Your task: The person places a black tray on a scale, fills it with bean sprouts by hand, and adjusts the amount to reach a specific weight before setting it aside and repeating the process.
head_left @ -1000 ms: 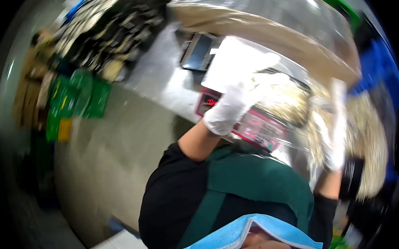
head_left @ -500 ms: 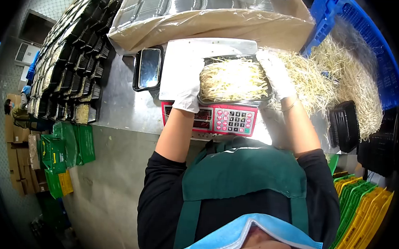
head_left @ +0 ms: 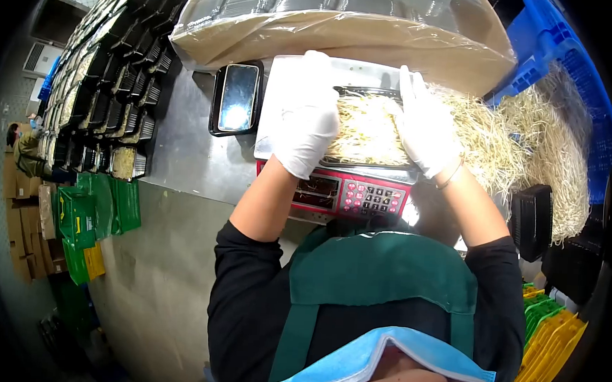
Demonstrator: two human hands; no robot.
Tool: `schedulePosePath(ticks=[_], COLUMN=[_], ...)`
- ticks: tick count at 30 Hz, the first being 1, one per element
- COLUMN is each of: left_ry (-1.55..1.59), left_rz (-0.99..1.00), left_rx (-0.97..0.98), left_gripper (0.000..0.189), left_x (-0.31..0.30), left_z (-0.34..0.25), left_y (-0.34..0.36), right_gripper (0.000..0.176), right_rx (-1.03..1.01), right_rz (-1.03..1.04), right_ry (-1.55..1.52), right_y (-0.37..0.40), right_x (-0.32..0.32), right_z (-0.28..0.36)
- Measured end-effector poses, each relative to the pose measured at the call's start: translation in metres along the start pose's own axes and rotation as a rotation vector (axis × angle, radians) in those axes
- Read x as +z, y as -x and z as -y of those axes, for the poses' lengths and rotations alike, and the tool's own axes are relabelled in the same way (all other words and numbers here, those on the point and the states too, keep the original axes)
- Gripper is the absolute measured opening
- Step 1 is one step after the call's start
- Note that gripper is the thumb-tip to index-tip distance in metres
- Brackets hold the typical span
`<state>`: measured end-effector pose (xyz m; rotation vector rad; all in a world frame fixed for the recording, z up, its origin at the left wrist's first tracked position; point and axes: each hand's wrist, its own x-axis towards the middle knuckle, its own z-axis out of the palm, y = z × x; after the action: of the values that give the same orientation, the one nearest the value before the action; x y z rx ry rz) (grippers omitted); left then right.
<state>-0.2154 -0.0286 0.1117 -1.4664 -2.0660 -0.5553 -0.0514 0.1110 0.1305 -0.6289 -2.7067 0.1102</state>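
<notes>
A black tray (head_left: 339, 90) filled with bean sprouts (head_left: 370, 129) sits on the metal platform (head_left: 277, 86) of a red digital scale (head_left: 406, 193). My left hand (head_left: 309, 125), in a white glove, is at the tray's left side with fingers pointing away from me. On the other side my gloved right hand (head_left: 427, 125) lies with fingers stretched along the tray's right edge, covering part of it. Neither hand's fingers are wrapped round the tray. A loose heap of bean sprouts (head_left: 492, 135) lies beside my right hand.
Left of the scale, a phone (head_left: 238, 101) rests in a black tray (head_left: 215, 120). Stacked filled trays (head_left: 103, 104) stand at far left. A plastic-lined carton (head_left: 341, 41) is behind the scale. A blue crate (head_left: 575, 74) and a black tray (head_left: 531, 220) are at right.
Both hands have shifted on the tray's sides; the left now covers more of its left edge. The right fingers now lie straighter. The view has shifted slightly.
</notes>
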Motion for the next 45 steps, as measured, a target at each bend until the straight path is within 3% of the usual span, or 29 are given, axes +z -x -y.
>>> schedulePosePath(ticks=[2, 3, 7, 10, 11, 12, 13, 14, 16, 18, 20, 22, 24, 27, 28, 29, 30, 31, 34, 35, 36, 37, 38, 39, 40, 41, 42, 44, 45], left_ry=[0.122, 0.126, 0.2, 0.109, 0.026, 0.473, 0.376, 0.279, 1.361, 2.023, 1.768, 1.356, 1.606, 1.523, 1.649, 1.554, 1.441, 1.462, 1.254, 1.285, 1.152, 1.084, 1.06, 1.065, 1.066, 0.895, 0.53, 0.247, -0.354], left_rz=[0.296, 0.291, -0.036, -0.004, -0.145, -0.182, -0.07, 0.04, -0.284, 0.151, 0.265, 0.557, 0.427, -0.142, -0.336, -0.37, -0.565, -0.82, -1.125, -0.959, -1.079, -1.091, -1.01, -1.084, -1.158, -1.128, -0.998, -1.003, -0.514], left_rx=[-0.067, -0.07, -0.026, 0.05, 0.092, -0.065, -0.177, -0.292, -0.772, -1.036, -1.141, -0.835, -0.976, -0.871, -1.116, -1.069, -1.217, -1.132, -1.331, -1.345, -1.358, -1.401, -1.342, -1.451, -1.562, -1.556, -1.566, -1.162, -0.947], left_gripper=[0.044, 0.044, 0.028, 0.023, 0.021, 0.018, 0.017, 0.019, 0.043, 0.04, 0.035, 0.03, 0.027, 0.022, 0.022, 0.026, 0.026, 0.028, 0.025, 0.016, 0.012, 0.013, 0.019, 0.021, 0.024, 0.026, 0.029, 0.031, 0.017], left_x=[-0.02, -0.017, 0.009, 0.004, -0.002, 0.009, -0.005, -0.019, -0.063, -0.076, -0.065, -0.052, -0.055, -0.079, -0.109, -0.096, -0.104, -0.103, -0.15, -0.162, -0.161, -0.163, -0.158, -0.155, -0.156, -0.159, -0.156, -0.111, -0.084], left_z=[-0.022, -0.022, -0.026, -0.018, -0.011, 0.008, 0.014, 0.018, 0.003, 0.03, 0.004, -0.011, 0.016, 0.066, 0.077, 0.123, 0.146, 0.179, 0.257, 0.297, 0.323, 0.348, 0.377, 0.382, 0.385, 0.374, 0.369, 0.363, 0.36], left_y=[-0.012, -0.013, -0.004, -0.003, -0.008, -0.012, -0.011, -0.011, 0.004, 0.036, 0.076, 0.098, 0.102, 0.123, 0.122, 0.164, 0.179, 0.197, 0.207, 0.236, 0.239, 0.242, 0.259, 0.256, 0.249, 0.24, 0.238, 0.257, 0.261], right_gripper=[0.063, 0.063, 0.064, 0.061, 0.055, 0.05, 0.035, 0.035, 0.033, 0.03, 0.031, 0.028, 0.029, 0.044, 0.049, 0.054, 0.056, 0.056, 0.056, 0.055, 0.054, 0.053, 0.052, 0.054, 0.058, 0.061, 0.059, 0.053, 0.053], right_rx=[0.032, 0.03, -0.069, -0.123, -0.017, 0.091, 0.112, 0.105, 0.04, 0.104, 0.092, -0.094, 0.176, 0.25, 0.237, 0.26, 0.278, 0.328, 0.387, 0.314, 0.249, 0.351, 0.257, 0.22, 0.267, 0.482, 0.641, 0.666, 0.679], right_rz=[0.059, 0.059, -0.051, -0.138, 0.014, 0.166, 0.13, 0.121, 0.292, 0.326, 0.278, 0.059, 0.507, 0.568, 0.499, 0.459, 0.381, 0.356, 0.275, 0.22, 0.166, 0.155, 0.108, -0.035, -0.082, -0.14, -0.276, -0.851, -0.854], right_ry=[0.017, 0.023, 0.077, 0.061, 0.053, 0.043, -0.002, -0.003, -0.231, -0.399, -0.416, -0.375, -0.691, -1.096, -1.12, -1.158, -1.198, -1.19, -1.016, -0.979, -0.936, -0.947, -0.654, -0.567, -0.623, -0.452, -0.439, -0.828, -0.832], right_y=[-0.003, -0.006, 0.0, -0.001, 0.001, 0.004, 0.009, 0.018, 0.039, 0.051, 0.063, 0.062, 0.044, 0.052, 0.055, 0.057, 0.061, 0.061, 0.062, 0.061, 0.062, 0.064, 0.067, 0.072, 0.081, 0.089, 0.103, 0.136, 0.151], right_x=[-0.005, -0.005, 0.002, -0.002, -0.008, -0.014, -0.018, -0.023, -0.036, -0.041, -0.026, -0.01, -0.038, -0.035, -0.033, -0.03, -0.022, -0.019, -0.018, -0.014, -0.012, -0.019, -0.027, -0.024, -0.029, -0.042, -0.056, -0.073, -0.07], right_z=[0.003, 0.003, 0.001, 0.002, 0.003, 0.006, 0.007, 0.004, -0.003, 0.003, 0.012, 0.027, 0.053, 0.062, 0.061, 0.053, 0.048, 0.042, 0.013, 0.002, -0.008, -0.017, -0.032, -0.055, -0.084, -0.105, -0.125, -0.194, -0.218])
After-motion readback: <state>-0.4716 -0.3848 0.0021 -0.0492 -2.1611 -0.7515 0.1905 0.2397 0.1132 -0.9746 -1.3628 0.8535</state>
